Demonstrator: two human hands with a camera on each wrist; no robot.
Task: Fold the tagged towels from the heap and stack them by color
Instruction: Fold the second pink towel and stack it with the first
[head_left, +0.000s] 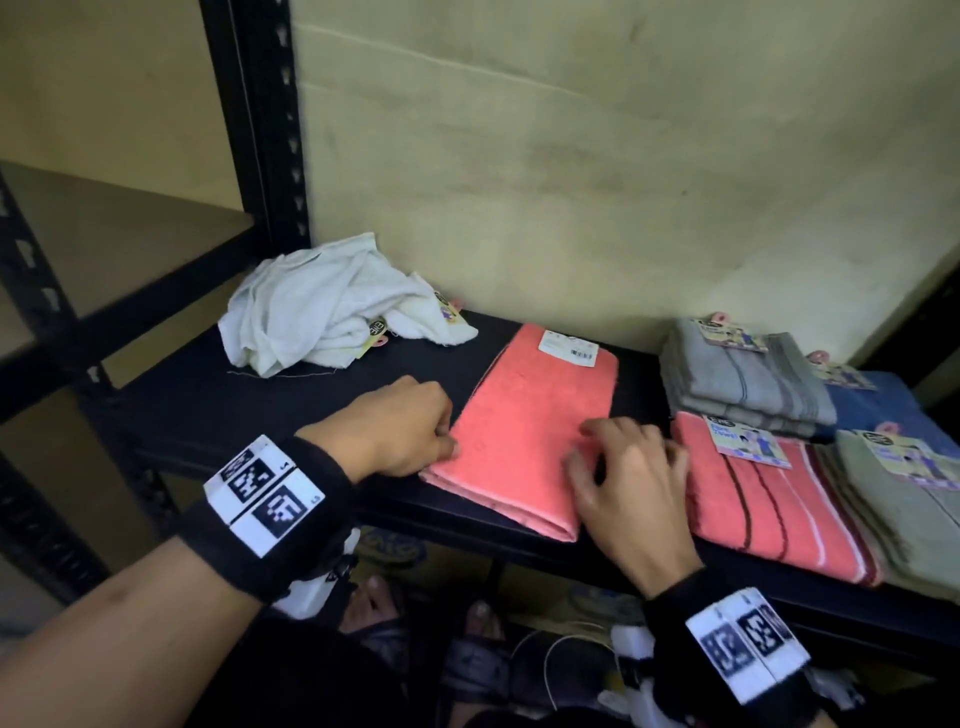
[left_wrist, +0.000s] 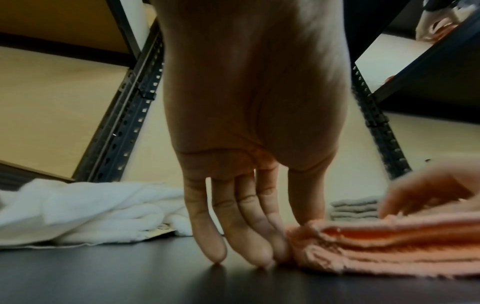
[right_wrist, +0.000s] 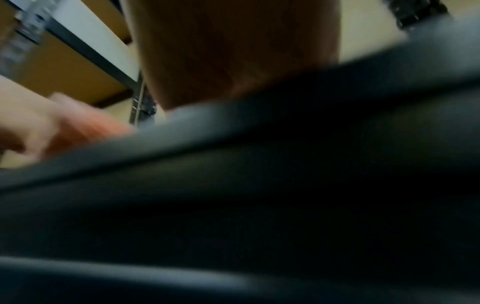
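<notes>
A plain coral towel (head_left: 530, 415) (left_wrist: 389, 242) lies folded in a long rectangle on the black shelf (head_left: 208, 410), with a white barcode label at its far end. My left hand (head_left: 400, 431) (left_wrist: 259, 236) is at its near left corner: the thumb sits on top, the index finger is against the folded edge, and the other fingertips touch the shelf. My right hand (head_left: 628, 478) (left_wrist: 426, 193) rests with spread fingers on the towel's near right part. A crumpled heap of white towels (head_left: 332, 306) (left_wrist: 91, 209) with tags lies at the back left. The right wrist view is blurred and mostly blocked by the shelf edge.
Folded stacks stand on the right: grey (head_left: 743, 384), blue (head_left: 878, 410), coral with stripes (head_left: 769, 499) and olive green (head_left: 904, 504), each tagged. A black slotted upright (head_left: 270, 130) rises behind the heap, and the wall runs close behind the shelf. Feet and boxes show below.
</notes>
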